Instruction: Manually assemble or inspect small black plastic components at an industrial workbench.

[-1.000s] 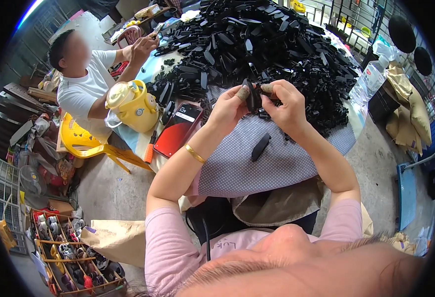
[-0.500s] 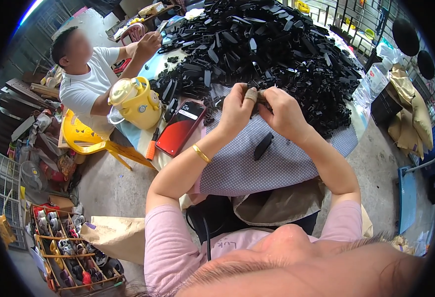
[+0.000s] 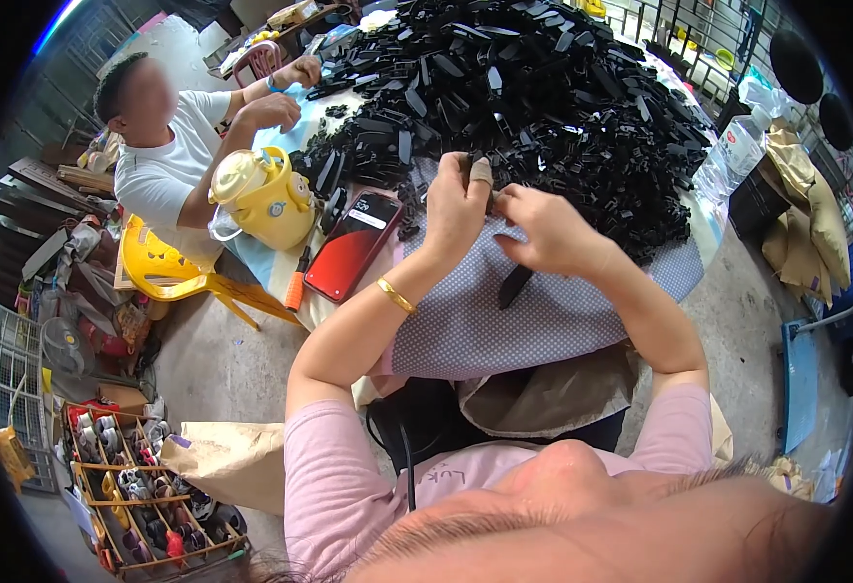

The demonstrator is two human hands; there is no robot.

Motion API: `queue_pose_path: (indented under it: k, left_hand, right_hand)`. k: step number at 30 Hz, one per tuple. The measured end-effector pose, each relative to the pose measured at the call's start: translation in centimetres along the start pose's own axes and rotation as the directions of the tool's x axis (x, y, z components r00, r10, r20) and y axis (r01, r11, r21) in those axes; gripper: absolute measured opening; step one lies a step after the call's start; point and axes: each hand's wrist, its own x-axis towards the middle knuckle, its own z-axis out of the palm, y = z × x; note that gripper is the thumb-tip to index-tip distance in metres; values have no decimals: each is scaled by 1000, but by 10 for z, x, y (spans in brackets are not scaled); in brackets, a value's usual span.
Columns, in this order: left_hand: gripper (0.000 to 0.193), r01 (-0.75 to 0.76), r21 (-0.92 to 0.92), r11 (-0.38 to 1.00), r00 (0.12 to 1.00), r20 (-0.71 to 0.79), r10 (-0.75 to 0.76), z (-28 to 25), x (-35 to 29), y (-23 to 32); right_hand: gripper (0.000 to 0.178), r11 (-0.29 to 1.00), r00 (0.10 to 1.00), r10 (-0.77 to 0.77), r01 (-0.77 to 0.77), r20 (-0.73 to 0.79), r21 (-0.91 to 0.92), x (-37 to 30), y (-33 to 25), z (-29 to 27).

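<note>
My left hand [image 3: 458, 209] is closed on a small black plastic piece [image 3: 492, 202], mostly hidden by the fingers. A beige cover wraps one fingertip of that hand. My right hand [image 3: 551, 231] is close beside it, its curled fingertips at the same piece. Below my right hand, a long black plastic part [image 3: 515, 287] lies on the dotted cloth [image 3: 465, 330]. Just beyond both hands rises a large heap of black plastic parts [image 3: 514, 87], some long and flat, others small.
Left of my forearm lie a red-screened phone [image 3: 354, 248], an orange-handled tool [image 3: 296, 282] and a yellow jug [image 3: 266, 199]. A co-worker [image 3: 169, 146] sits at the table's left side. A clear plastic bottle [image 3: 740, 146] stands at the right edge. Brown sacks [image 3: 805, 214] stand beyond it.
My right hand has shifted slightly down and its thumb has moved away from the left fingers. The loose long part is now partly covered by it. The co-worker's hands have lowered and separated.
</note>
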Motion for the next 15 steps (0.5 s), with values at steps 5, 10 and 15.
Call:
queue_pose_path:
  k: [5,10,15]
  left_hand:
    - [34,-162,317,935,926,376,32,-7,-10,-4]
    - [36,-264,456,850,671,720,-178,-22,-27,28]
    - [46,-176,772,611,980,197,34,-37,44,-5]
  right_hand:
    - [14,979,991,69,-89,-113,-184,-3,38,-22]
    - [17,914,992,-27,75,127,-399,-7,28,-11]
    - [16,836,980,77,36,183,-547,-7,24,2]
